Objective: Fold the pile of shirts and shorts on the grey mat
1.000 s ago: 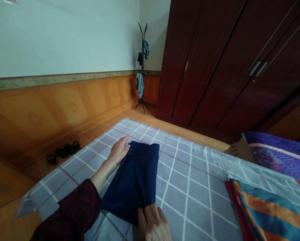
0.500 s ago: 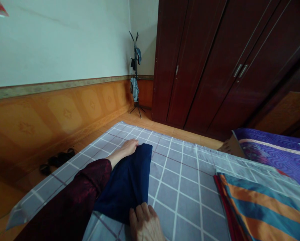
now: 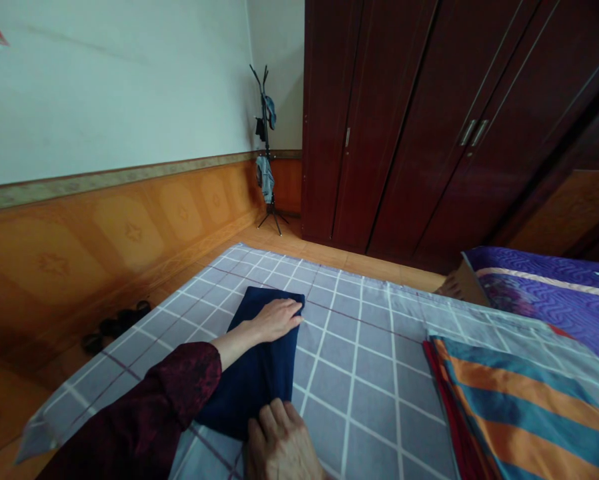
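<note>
A folded dark blue cloth (image 3: 232, 393) lies on the checked bed sheet (image 3: 374, 400); its exact kind does not show. My left hand (image 3: 275, 320), in a dark maroon sleeve, rests flat across its far part, fingers stretched toward the far right corner. At the near right edge, my right hand (image 3: 282, 440) is closed with curled fingers on the cloth, the fingertips partly hidden. To the right lies a stack of folded fabric, an orange-and-teal striped cloth (image 3: 539, 400) on top and a red cloth (image 3: 442, 407) below.
A purple quilted cover (image 3: 539, 280) lies beyond the sheet at right, beside a cardboard box (image 3: 467, 283). Dark red wardrobes (image 3: 379, 133) and a coat rack (image 3: 267, 147) stand behind. Dark shoes (image 3: 114, 325) are on the floor at left.
My left hand has moved from the cloth's far left corner rightward onto its top, and its fingers have spread flat. The far left part now lies down flat. My right hand stays at the near edge.
</note>
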Tool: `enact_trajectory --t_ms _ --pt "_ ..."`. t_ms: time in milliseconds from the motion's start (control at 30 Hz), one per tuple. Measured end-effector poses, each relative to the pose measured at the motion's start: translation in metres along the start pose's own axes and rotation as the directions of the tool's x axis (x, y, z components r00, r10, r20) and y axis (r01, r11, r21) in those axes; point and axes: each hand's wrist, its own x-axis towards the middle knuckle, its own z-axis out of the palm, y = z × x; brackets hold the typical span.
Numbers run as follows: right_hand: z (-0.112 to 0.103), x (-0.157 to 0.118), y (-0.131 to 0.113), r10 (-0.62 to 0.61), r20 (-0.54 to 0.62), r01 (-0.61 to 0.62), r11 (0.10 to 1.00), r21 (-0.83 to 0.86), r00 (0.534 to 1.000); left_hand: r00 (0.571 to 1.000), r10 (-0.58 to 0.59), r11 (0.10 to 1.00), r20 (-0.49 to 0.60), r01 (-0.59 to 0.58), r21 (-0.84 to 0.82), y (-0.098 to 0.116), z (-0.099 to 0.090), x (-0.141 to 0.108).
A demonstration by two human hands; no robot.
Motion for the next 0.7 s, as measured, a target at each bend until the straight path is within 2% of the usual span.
enact_trajectory --t_ms 100,167,300,433,600,700 --pt "0.003 -0.002 0.001 0.000 0.020 0.000 1.000 0.023 1.000 0.999 0.034 0.999 0.038 -0.034 -0.008 0.006 0.020 -0.001" --pt "0.004 -0.003 0.001 -0.019 0.022 0.018 0.999 0.041 1.000 0.998 0.028 1.000 0.058 -0.028 -0.005 0.005 0.027 0.001" --pt "0.002 -0.003 0.001 -0.022 0.041 0.018 0.997 0.076 0.999 0.995 0.015 1.000 0.094 -0.014 -0.012 0.006 0.020 0.000" --pt "0.000 -0.004 0.001 0.012 0.038 -0.016 0.994 0.105 0.999 0.999 0.030 0.999 0.032 -0.029 -0.043 0.012 0.017 -0.011" --pt "0.003 -0.006 0.002 -0.012 0.126 0.001 0.996 0.086 0.992 0.994 0.061 0.996 0.094 -0.054 -0.077 0.018 0.026 -0.020" --pt "0.003 -0.006 0.004 -0.015 0.123 0.005 0.997 0.081 0.992 0.993 0.070 0.992 0.100 -0.058 -0.113 0.014 0.017 -0.022"
